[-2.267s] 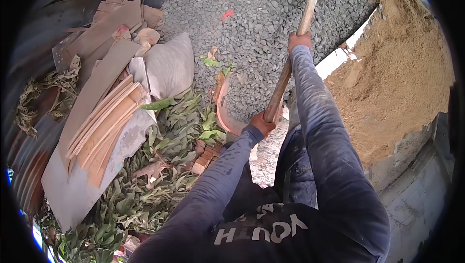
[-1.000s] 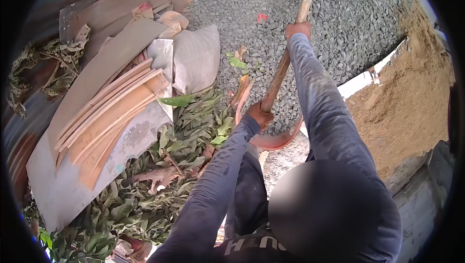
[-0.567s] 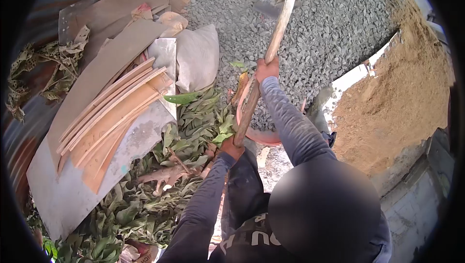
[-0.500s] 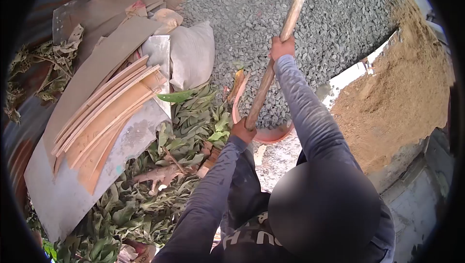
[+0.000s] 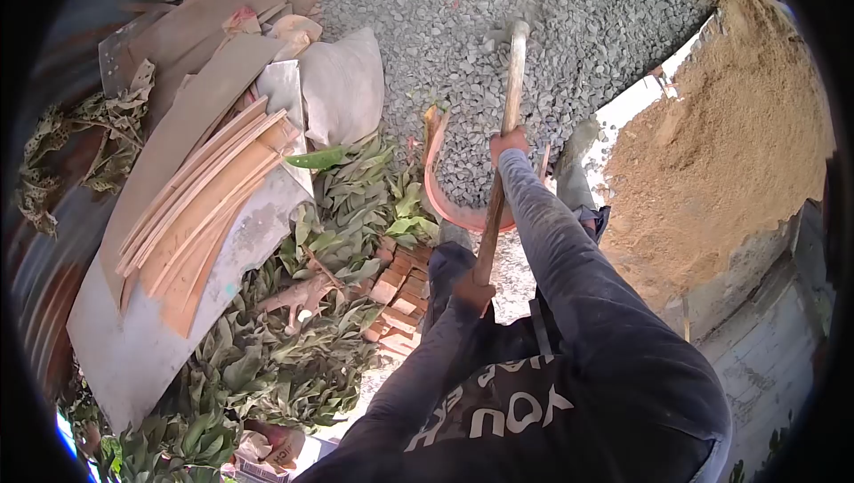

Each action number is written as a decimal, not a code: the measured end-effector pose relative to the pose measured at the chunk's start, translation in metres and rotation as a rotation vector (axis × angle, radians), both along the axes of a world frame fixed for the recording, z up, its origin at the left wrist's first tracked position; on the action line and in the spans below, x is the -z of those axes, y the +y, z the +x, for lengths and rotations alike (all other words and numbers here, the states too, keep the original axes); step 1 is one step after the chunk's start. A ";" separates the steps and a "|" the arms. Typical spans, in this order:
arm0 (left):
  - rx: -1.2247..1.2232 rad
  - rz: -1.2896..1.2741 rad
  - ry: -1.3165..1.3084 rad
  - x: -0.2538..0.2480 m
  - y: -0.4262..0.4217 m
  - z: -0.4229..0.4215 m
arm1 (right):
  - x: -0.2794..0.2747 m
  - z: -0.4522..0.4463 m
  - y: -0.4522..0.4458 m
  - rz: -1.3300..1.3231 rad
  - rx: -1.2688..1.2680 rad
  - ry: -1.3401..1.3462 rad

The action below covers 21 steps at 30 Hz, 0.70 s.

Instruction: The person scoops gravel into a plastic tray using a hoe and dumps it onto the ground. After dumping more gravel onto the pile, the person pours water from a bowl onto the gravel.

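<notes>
Two-handed grip

Sack [image 5: 342, 87], 11 o'clock. My left fingers [image 5: 483, 291] clamped on hoe [image 5: 513, 83] handle, 5 o'clock; head at gravel [image 5: 578, 47], 1 o'clock. Right fingers [image 5: 507, 141] clamped higher up, 1-2 o'clock. Sand pile [image 5: 721, 145], 2-3 o'clock.

The handle [image 5: 515, 83] is matt wood, the gravel [image 5: 587, 47] rough stone.
</notes>
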<state>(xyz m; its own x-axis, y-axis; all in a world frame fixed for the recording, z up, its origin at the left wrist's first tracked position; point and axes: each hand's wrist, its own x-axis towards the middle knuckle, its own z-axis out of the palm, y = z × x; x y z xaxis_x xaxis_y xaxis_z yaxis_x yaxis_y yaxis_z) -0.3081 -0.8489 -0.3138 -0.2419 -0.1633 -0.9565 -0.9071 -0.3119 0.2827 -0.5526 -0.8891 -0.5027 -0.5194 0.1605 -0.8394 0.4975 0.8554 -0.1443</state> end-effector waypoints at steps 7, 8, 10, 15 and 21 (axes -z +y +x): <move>0.452 -0.177 -0.257 -0.091 0.012 0.104 | -0.031 0.149 0.068 -0.078 -0.073 0.374; 0.420 -0.131 -0.289 -0.104 0.005 0.102 | -0.029 0.158 0.081 -0.166 0.154 0.225; 0.450 -0.029 -0.361 -0.135 0.001 0.084 | -0.058 0.151 0.096 -0.290 0.475 -0.007; 0.410 0.009 -0.181 -0.116 0.049 -0.009 | -0.103 0.015 0.117 -0.446 0.549 0.077; 0.310 -0.219 0.366 0.064 0.081 -0.301 | -0.037 -0.350 0.132 -0.258 0.137 0.629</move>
